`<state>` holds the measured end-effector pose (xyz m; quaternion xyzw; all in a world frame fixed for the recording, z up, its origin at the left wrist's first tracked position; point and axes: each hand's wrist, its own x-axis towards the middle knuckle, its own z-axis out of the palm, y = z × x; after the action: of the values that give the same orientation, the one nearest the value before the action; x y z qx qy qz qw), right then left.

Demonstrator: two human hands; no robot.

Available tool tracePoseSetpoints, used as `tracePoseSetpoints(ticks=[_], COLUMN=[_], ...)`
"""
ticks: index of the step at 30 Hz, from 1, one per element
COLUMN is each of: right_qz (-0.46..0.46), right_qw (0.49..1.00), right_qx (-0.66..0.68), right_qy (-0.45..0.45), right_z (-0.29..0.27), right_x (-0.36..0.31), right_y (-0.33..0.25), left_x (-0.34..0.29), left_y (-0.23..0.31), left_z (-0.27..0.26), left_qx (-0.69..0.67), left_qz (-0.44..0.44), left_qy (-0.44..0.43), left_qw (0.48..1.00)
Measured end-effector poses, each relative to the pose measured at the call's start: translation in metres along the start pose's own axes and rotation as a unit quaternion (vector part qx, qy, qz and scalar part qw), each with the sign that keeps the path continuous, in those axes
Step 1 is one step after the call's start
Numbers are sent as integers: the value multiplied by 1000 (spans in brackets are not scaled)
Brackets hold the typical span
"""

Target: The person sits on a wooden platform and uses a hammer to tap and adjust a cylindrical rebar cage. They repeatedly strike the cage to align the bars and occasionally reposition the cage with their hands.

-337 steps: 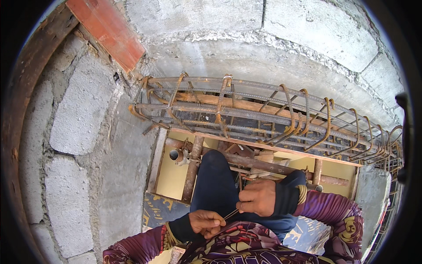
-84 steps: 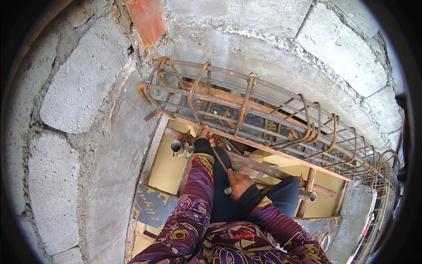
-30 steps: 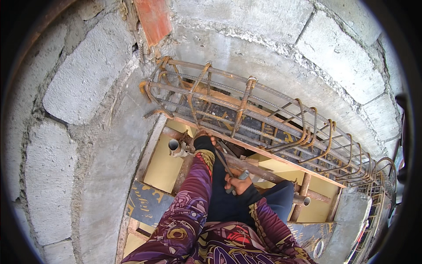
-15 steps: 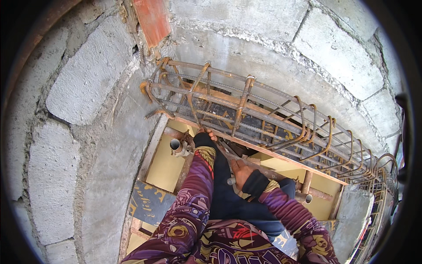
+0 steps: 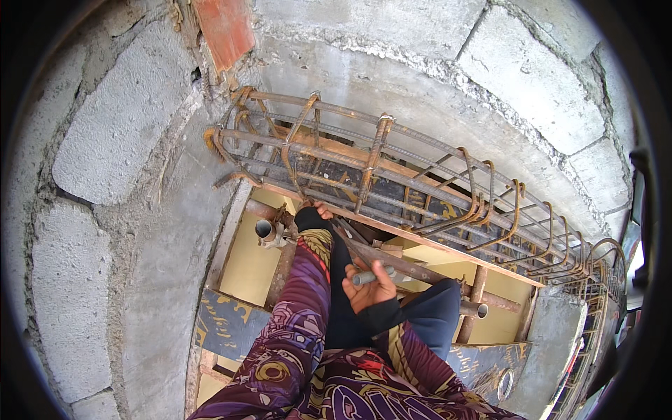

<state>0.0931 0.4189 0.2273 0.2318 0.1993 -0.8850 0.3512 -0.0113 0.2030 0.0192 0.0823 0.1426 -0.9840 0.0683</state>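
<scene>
At the lower edge of a long form board (image 5: 420, 241), my left hand (image 5: 320, 208) is closed, its fingers curled beneath the rusty rebar cage (image 5: 371, 164). What those fingers grip is hidden. Lower and to the right, my right hand (image 5: 367, 292) is turned partly palm up. It is closed around a short grey cylindrical piece (image 5: 364, 278) that pokes out past both sides of the fingers; its exact kind is unclear. Both hands are above my dark trousers, between the cage and my body.
Metal scaffold pipes (image 5: 264, 229) cross below, with another pipe end (image 5: 481, 310) at the right. Openings between them drop to a pale surface (image 5: 245, 269). Dark printed panels (image 5: 227, 325) lie below. Concrete block walls (image 5: 105, 119) rise at left and behind the cage; a red board (image 5: 224, 31) stands in the corner.
My right hand has drawn a little left and turned palm up, bringing the grey piece into fuller view. My left hand stays by the form board. The whole view has shifted slightly.
</scene>
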Motion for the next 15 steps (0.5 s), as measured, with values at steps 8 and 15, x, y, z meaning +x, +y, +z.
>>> tracePoseSetpoints(ticks=[8, 15], right_qz=[-137, -228], right_qw=[874, 307], right_qx=[-465, -915], right_qy=[-16, -129], right_z=[5, 49], right_x=[2, -1], right_y=[-7, -34], left_x=[-3, -16], left_y=[13, 17], left_z=[12, 28], left_qx=[-122, -58], left_qz=[-67, -40], left_qy=[-44, 62], left_qw=[989, 996])
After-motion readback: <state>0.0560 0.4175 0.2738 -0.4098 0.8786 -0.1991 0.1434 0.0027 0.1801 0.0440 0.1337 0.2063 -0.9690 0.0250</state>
